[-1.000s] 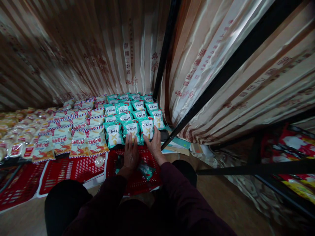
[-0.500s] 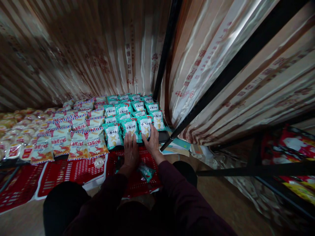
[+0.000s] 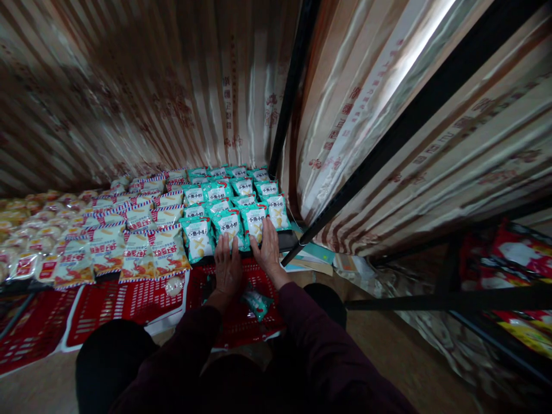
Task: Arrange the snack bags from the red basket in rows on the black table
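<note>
Rows of teal-and-white snack bags [image 3: 217, 192] stand on a dark shelf [image 3: 286, 240]. My left hand [image 3: 228, 267] rests its outstretched fingers against the lower front of one snack bag [image 3: 226, 223] in the front row. On the neighbouring snack bag [image 3: 254, 221], my right hand [image 3: 268, 253] touches the right side, fingers extended and thumb apart at the bag's lower edge. Neither hand is wrapped round a bag. Below my wrists, a red basket [image 3: 259, 333] holds a loose teal bag [image 3: 257, 302].
Striped-edge snack bags [image 3: 140, 247] fill the shelf to the left, with round wrapped items [image 3: 38, 230] beyond. More red baskets [image 3: 116, 302] stand below. Black posts [image 3: 345, 198] slant at the right before a pleated curtain [image 3: 207, 86]. Red packages [image 3: 513, 259] lie far right.
My left hand has dropped slightly down the front of its bag, its fingers a little more apart. My right hand stays almost in place; the bags look unchanged.
</note>
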### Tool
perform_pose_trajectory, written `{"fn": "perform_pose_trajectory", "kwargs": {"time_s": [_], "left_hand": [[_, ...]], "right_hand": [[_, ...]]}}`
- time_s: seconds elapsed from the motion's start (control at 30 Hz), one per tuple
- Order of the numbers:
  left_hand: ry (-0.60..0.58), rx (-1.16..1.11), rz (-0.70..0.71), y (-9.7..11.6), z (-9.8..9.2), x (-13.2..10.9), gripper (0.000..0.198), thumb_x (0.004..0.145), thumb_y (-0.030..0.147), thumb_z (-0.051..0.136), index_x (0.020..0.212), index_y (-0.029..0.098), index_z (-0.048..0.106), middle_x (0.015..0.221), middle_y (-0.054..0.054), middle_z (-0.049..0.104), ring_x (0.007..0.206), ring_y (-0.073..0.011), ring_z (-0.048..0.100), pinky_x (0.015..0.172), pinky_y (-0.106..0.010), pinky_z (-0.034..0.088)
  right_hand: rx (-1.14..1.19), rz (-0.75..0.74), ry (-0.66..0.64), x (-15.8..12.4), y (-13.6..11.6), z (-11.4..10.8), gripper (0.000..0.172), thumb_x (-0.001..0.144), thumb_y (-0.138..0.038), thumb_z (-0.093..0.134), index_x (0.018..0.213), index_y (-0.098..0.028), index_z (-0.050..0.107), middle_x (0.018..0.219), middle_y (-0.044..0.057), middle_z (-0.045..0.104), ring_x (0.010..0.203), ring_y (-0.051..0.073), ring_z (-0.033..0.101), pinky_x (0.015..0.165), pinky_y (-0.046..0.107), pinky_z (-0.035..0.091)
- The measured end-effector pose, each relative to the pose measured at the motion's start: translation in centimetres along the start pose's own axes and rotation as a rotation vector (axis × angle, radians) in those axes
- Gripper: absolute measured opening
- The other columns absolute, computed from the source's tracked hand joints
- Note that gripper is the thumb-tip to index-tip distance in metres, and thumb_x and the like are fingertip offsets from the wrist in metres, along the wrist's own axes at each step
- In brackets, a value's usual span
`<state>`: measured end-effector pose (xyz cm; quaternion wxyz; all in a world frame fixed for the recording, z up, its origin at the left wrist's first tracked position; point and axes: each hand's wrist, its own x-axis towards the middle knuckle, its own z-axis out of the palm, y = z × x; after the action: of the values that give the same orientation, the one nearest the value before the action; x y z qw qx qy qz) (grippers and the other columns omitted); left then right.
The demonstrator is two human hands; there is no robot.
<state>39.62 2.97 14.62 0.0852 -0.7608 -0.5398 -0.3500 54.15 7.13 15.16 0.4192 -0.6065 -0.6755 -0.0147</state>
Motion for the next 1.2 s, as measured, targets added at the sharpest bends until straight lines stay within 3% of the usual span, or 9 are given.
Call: {"fn": "perform_pose_trajectory", "kwargs": {"time_s": [0.43, 0.7, 0.97, 1.2], "left_hand": [[0.017, -0.004, 0.04, 0.1, -0.2, 0.0, 0.066, 0.086, 0.006, 0.042, 0.146, 0.018, 0.019, 0.156, -0.018, 0.004, 0.144, -0.0341, 0.005, 0.109, -0.056, 0.03], [-0.011, -0.053, 0.06, -0.3, -0.6, -0.2, 0.057, 0.085, 0.006, 0.04, 0.141, 0.012, 0.03, 0.156, -0.019, 0.007, 0.144, -0.0329, 0.004, 0.112, -0.057, 0.025], [-0.099, -0.109, 0.118, 0.6, -1.4, -2.9, 0.056, 0.082, 0.003, 0.037, 0.138, 0.01, 0.034, 0.154, -0.018, 0.016, 0.145, -0.0297, 0.006, 0.114, -0.053, 0.025], [-0.193, -0.171, 0.132, 1.5, -0.9, -6.0, 0.053, 0.081, 0.003, 0.037, 0.133, 0.011, 0.041, 0.154, -0.018, 0.02, 0.145, -0.0279, 0.006, 0.11, -0.052, 0.031]], "right_hand": [[0.021, 0.025, -0.049, 0.0, -0.3, -0.6, 0.068, 0.092, -0.04, 0.042, 0.149, -0.017, 0.012, 0.153, 0.016, 0.023, 0.141, 0.027, 0.022, 0.109, 0.049, 0.031], [0.015, 0.016, -0.06, -0.2, -0.2, -0.7, 0.075, 0.09, -0.045, 0.046, 0.148, -0.014, 0.011, 0.154, 0.018, 0.016, 0.143, 0.027, 0.015, 0.11, 0.048, 0.028], [-0.026, 0.012, -0.072, -0.5, -0.6, -1.1, 0.072, 0.092, -0.049, 0.04, 0.146, -0.008, 0.017, 0.154, 0.02, 0.017, 0.143, 0.028, 0.014, 0.112, 0.045, 0.024], [-0.032, 0.006, -0.054, -0.6, -0.3, -1.0, 0.073, 0.09, -0.048, 0.045, 0.147, -0.013, 0.016, 0.154, 0.02, 0.018, 0.144, 0.027, 0.014, 0.111, 0.049, 0.025]]}}
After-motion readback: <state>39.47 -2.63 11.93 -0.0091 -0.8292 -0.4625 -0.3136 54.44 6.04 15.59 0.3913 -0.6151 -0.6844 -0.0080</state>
